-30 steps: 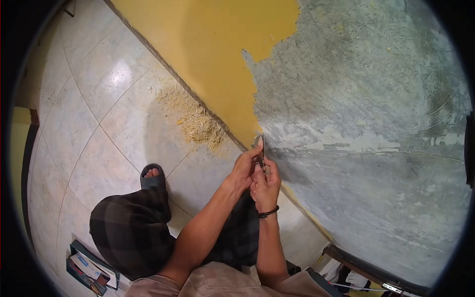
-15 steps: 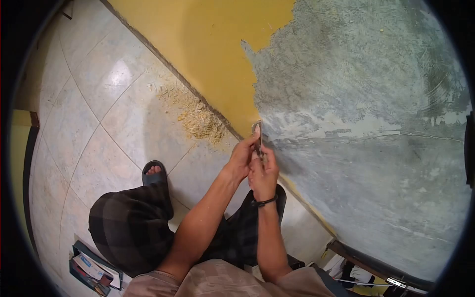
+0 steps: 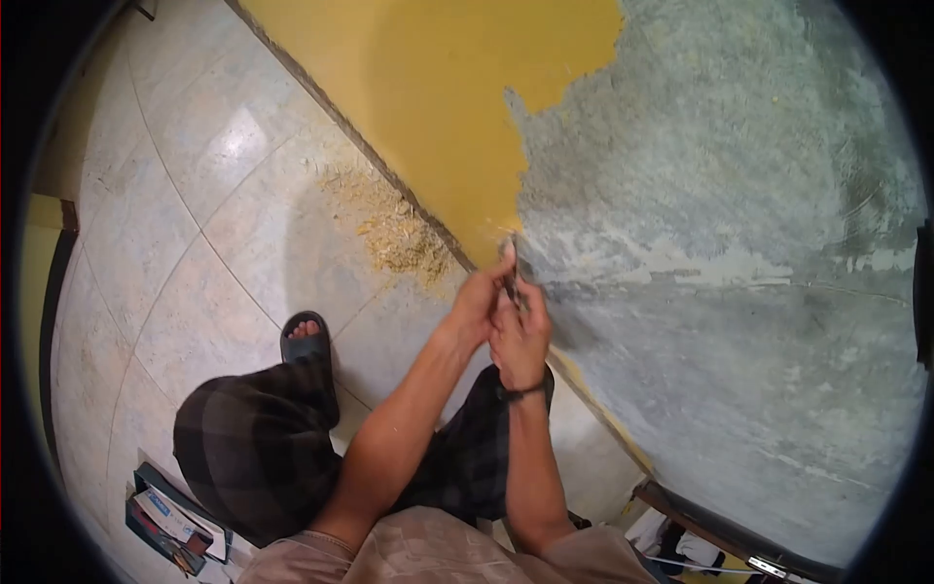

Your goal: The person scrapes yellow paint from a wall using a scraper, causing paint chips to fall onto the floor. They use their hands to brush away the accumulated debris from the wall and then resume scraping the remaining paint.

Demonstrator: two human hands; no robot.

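A narrow, dark scraper (image 3: 515, 255) meets the wall where the yellow paint (image 3: 448, 117) ends and bare grey plaster (image 3: 671, 185) begins. My left hand (image 3: 477, 304) is closed round its upper part, with the thumb stretched along the blade towards the tip. Just to the right and lower, my right hand (image 3: 522, 341) grips the handle end, and a black band circles that wrist. Much of the tool is hidden by my fingers, so its full shape does not show.
A heap of yellowish paint scrapings (image 3: 404, 238) lies on the tiled floor (image 3: 233, 302) along the wall's foot. An open dark box (image 3: 146, 530) with papers and small tools stands at lower left. Dark furniture (image 3: 720, 521) with cloth items edges the lower right.
My view has shifted slightly, so the wall and scrapings appear further right. Both hands keep their grip on the scraper, whose tip remains at the paint edge.
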